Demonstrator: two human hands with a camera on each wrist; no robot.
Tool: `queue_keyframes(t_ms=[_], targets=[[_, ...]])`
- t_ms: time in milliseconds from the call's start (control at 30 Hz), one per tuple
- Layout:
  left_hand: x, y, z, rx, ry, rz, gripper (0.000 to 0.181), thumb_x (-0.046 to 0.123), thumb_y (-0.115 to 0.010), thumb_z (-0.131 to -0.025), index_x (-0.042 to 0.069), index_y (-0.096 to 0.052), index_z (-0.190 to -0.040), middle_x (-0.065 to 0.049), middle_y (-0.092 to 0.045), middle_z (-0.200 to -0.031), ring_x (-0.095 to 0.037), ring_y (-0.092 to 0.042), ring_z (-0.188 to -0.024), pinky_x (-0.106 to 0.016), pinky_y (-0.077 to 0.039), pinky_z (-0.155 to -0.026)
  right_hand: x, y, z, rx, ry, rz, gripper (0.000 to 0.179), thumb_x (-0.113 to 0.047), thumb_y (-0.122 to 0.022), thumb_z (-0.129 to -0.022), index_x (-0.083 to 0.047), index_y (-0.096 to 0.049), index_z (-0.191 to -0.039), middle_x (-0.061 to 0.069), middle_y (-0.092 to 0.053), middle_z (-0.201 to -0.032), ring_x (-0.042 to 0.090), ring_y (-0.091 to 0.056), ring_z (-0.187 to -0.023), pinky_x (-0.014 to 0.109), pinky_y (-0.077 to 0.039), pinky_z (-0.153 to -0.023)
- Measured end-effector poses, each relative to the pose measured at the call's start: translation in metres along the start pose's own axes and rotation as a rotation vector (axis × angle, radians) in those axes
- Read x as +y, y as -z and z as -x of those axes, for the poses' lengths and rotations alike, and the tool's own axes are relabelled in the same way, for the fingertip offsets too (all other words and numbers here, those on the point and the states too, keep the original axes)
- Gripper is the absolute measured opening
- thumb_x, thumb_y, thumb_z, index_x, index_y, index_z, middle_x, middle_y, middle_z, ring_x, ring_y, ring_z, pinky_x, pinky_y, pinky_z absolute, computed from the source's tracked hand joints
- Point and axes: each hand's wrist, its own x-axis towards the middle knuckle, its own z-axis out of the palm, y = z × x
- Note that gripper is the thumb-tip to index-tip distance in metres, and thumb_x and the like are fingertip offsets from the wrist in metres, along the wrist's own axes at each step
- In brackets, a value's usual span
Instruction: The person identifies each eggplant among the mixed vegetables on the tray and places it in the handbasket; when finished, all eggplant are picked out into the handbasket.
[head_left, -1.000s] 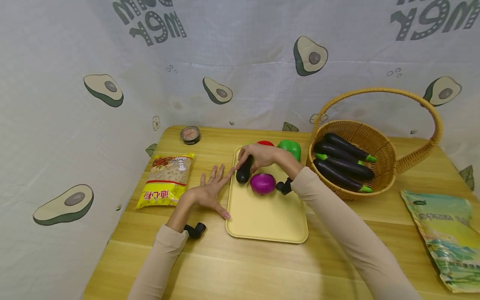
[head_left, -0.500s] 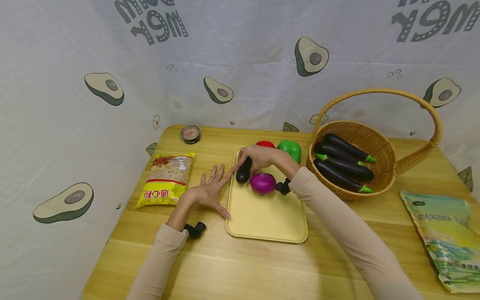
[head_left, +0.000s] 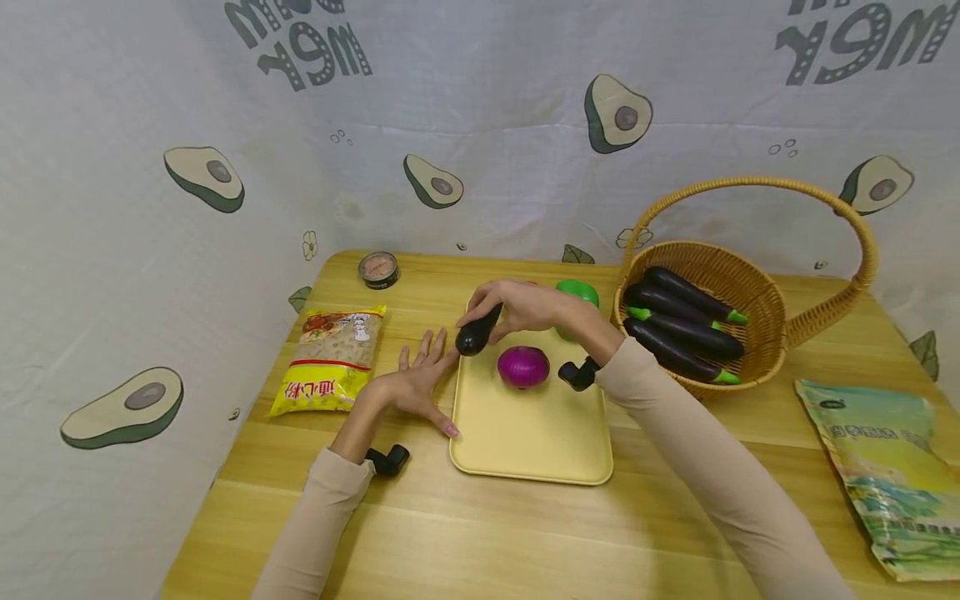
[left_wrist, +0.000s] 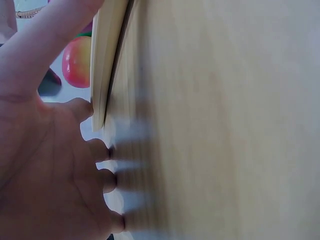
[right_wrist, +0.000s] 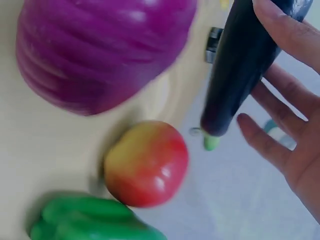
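My right hand [head_left: 528, 304] grips a dark eggplant [head_left: 474, 336] above the far left part of the yellow tray [head_left: 532, 442]. The right wrist view shows the thumb and fingers around the eggplant [right_wrist: 240, 65], its green stem end pointing away. My left hand [head_left: 415, 385] lies spread at the tray's left side, thumb and forefinger at the rim. On the tray sits a purple onion [head_left: 523, 367]. Farther back are a green bell pepper [head_left: 577, 290] and a red-yellow apple [right_wrist: 150, 165], the apple mostly hidden behind my right hand in the head view.
A wicker basket [head_left: 757, 300] with several eggplants stands right of the tray, its tall handle arching up. A pasta bag [head_left: 330, 358] and a small round tin [head_left: 378, 269] lie to the left. A green-yellow pouch [head_left: 877, 467] lies at the far right.
My right hand has lifted the eggplant off the tray and shifted it slightly left and back, tilting it. The left hand has stayed in place.
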Motion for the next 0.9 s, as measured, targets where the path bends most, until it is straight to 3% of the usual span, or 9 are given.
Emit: queue_keyframes(t_ms=[167,633,767,900], targets=[[0.002,-0.001,0.002,0.003,-0.007,0.001,0.142,0.054,-0.091,-0.073,0.017,0.009,-0.167,-0.018,0.03,-0.168,-0.038,0.032,-0.155,-0.07,0.016,-0.122,-0.012,0.007,0.022,0.033,-0.023,0.013,0.053,-0.017,-0.083,-0.088,-0.013,-0.068,-0.138,0.015,-0.068,-0.119,0.027,-0.063,-0.107,0.042,-0.053,-0.094],[0.001,-0.001,0.001,0.026,-0.025,0.012,0.147,0.051,-0.093,-0.071,0.02,0.014,-0.166,-0.021,0.028,-0.169,-0.041,0.03,-0.156,-0.071,0.016,-0.122,-0.003,0.019,0.103,0.131,-0.303,-0.057,0.053,-0.031,-0.067,-0.101,-0.017,-0.056,-0.151,0.01,-0.057,-0.114,0.023,-0.047,-0.099,0.037,-0.04,-0.082],[0.0,-0.002,0.001,0.018,-0.028,0.014,0.147,0.052,-0.092,-0.071,0.021,0.015,-0.166,-0.019,0.03,-0.168,-0.039,0.032,-0.155,-0.07,0.018,-0.122,0.003,0.024,0.129,0.176,-0.36,-0.033,0.052,-0.034,-0.064,-0.103,-0.017,-0.055,-0.152,0.011,-0.062,-0.12,0.024,-0.052,-0.102,0.04,-0.045,-0.085],[-0.001,-0.003,-0.001,0.024,-0.039,0.019,0.147,0.053,-0.092,-0.071,0.021,0.015,-0.166,-0.02,0.03,-0.168,-0.04,0.032,-0.155,-0.071,0.017,-0.122,0.007,0.03,0.157,0.268,-0.471,-0.021,0.051,-0.033,-0.067,-0.102,-0.017,-0.057,-0.15,0.011,-0.068,-0.127,0.022,-0.058,-0.102,0.039,-0.05,-0.086]])
